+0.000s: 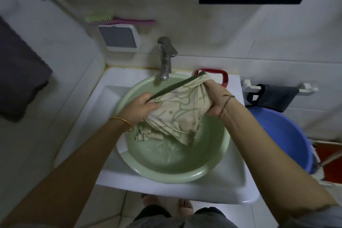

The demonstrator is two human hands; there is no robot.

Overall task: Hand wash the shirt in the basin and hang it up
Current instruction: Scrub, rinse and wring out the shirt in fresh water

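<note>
Cream cloth with thin green lines and one dark green edge: this is the shirt (177, 109), and I see it only from the head camera. It is lifted above the green basin (166, 174), stretched between the two hands, and its lower part hangs down into the cloudy water. The left hand (142, 105) has its fingers curled round the dark edge and the cloth under it. The right hand (216, 98) grips a thick bunch of the shirt on the other side, with fingers closed round it. I see a gold bangle (124, 123) on the left wrist and a dark thread (226, 101) on the right wrist.

The basin sits in a white sink (185, 190), under a metal tap (165, 57). A red container (224, 77) stands behind the right hand; I cannot tell what it is. A blue bucket (288, 135) stands beside the sink on the right, below a dark cloth (275, 96) on a rail. On the wall above the tap lies a pink and green brush (120, 20).
</note>
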